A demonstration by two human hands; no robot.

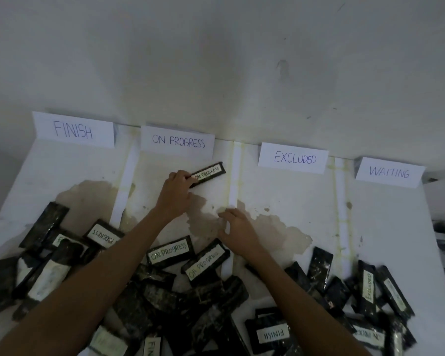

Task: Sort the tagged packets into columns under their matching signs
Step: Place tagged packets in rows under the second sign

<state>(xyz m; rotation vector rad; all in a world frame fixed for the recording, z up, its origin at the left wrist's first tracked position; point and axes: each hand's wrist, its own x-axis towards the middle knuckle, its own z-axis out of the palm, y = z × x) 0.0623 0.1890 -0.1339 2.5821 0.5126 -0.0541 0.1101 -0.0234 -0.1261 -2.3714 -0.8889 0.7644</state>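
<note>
Noted white surface (293, 201), blotched with large tan-brown stains across the middle. Recorded white divider strips (235, 173), edged with yellowish seepage. Logged four white signs, all lettered in dark blue ink: FINISH sign (73, 129), ON PROGRESS sign (177, 142), EXCLUDED sign (293, 158), WAITING sign (389, 172). Found far packet (208, 173) black, carrying a white tag with green-yellow lettering. Found heaped packets (177, 299) black likewise, flecked with pale mottling. Checked tags in the heap: ON PROGRESS tag (170, 250) white with green lettering; EXCLUDED tag (369, 286) pale with green lettering; FINISH tag (273, 334) white with black lettering. Marked wall (216, 60) off-white, smudged grey in patches.
</note>
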